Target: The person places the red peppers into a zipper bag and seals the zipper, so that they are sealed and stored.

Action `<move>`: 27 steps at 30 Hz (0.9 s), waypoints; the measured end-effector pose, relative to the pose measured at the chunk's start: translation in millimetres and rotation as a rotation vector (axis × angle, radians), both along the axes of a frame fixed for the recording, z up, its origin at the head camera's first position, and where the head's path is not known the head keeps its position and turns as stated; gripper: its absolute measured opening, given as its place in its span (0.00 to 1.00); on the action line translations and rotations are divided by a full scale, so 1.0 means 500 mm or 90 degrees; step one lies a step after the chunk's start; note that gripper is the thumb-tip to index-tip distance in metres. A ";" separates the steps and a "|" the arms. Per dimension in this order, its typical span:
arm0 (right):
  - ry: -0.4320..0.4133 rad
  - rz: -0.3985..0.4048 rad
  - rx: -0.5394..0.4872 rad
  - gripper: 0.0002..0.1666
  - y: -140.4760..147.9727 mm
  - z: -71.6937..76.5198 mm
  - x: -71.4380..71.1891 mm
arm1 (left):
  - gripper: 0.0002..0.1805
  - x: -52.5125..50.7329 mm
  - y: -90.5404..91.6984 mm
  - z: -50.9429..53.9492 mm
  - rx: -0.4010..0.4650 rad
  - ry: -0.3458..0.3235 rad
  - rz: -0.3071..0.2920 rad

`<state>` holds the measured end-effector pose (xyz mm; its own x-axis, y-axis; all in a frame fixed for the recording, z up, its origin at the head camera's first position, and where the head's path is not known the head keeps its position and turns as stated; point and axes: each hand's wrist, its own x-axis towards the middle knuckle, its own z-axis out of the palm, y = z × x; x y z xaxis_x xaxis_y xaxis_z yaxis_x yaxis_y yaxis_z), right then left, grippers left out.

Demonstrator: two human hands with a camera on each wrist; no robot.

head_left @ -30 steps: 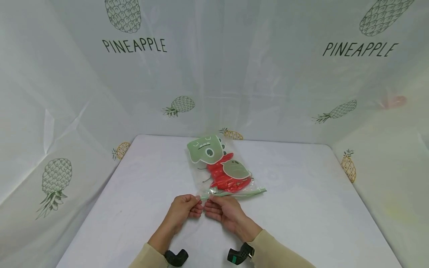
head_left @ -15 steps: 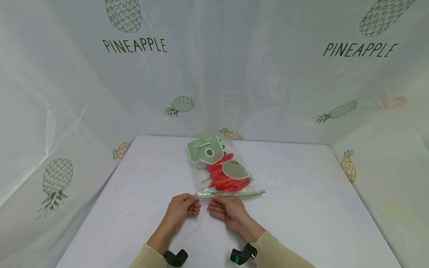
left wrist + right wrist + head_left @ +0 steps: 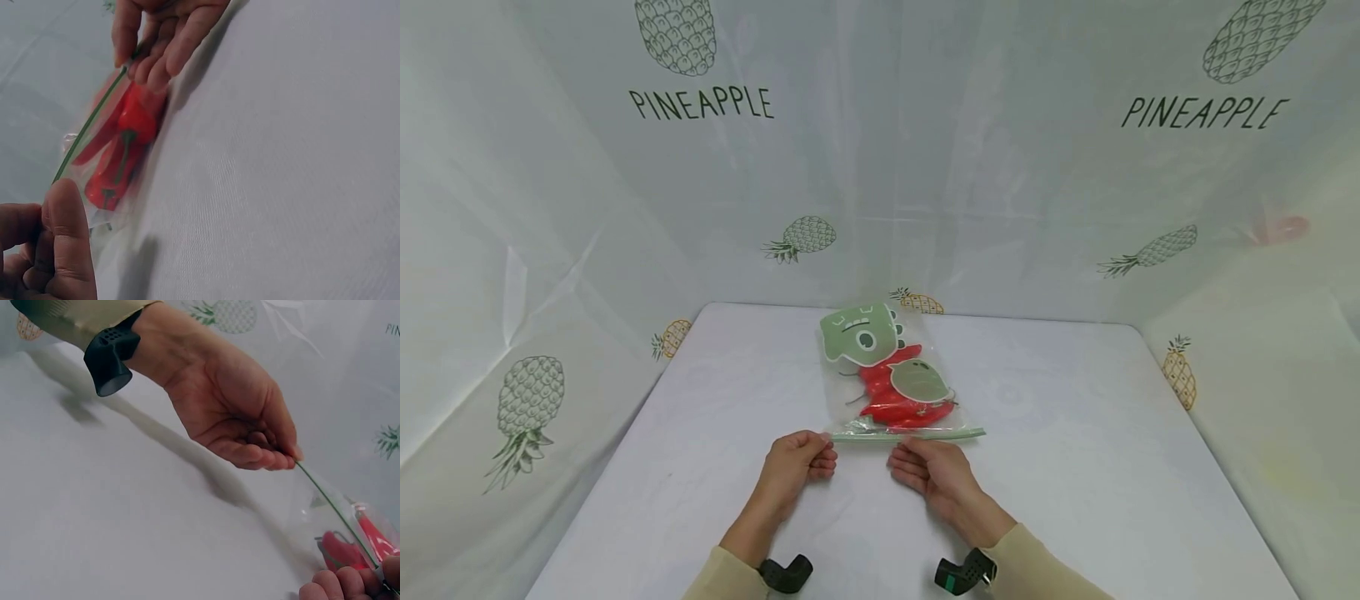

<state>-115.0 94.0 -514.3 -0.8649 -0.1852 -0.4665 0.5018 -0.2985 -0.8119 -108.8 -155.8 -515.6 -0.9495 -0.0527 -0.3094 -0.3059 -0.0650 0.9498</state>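
A clear zip bag with a green dinosaur print lies on the table, its green zip strip toward me. Red peppers with stems show through the plastic. My left hand pinches the left end of the strip between thumb and index finger. Farther along, near the strip's middle, my right hand pinches it too, at a small pale piece seen in the right wrist view. The strip runs straight between both hands in the left wrist view, where the right hand covers its far part.
A white-covered table stretches out on both sides of the bag. Pale curtains with pineapple prints hang behind it and at the sides. Each wrist wears a black camera mount.
My right hand has slid rightward along the zip strip, while the left has shifted slightly left. The strip now lies straighter, and the bag's near end has moved a little left.
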 end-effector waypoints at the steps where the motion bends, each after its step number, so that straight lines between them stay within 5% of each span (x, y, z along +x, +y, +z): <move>1: 0.000 -0.004 0.004 0.27 0.005 0.000 -0.001 | 0.12 0.000 -0.002 0.000 -0.002 -0.001 0.004; 14: -0.012 -0.068 0.047 0.23 0.063 -0.001 -0.012 | 0.11 -0.008 -0.021 -0.002 -0.012 -0.009 0.036; 27: -0.013 -0.131 0.066 0.21 0.133 -0.001 -0.009 | 0.11 -0.029 -0.035 -0.001 -0.054 -0.017 0.026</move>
<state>-119.5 160.4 -514.7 -0.8699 0.0444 -0.4912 0.4550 -0.3122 -0.8340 -123.1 -173.4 -515.9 -0.9373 -0.1179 -0.3281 -0.3307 0.0023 0.9437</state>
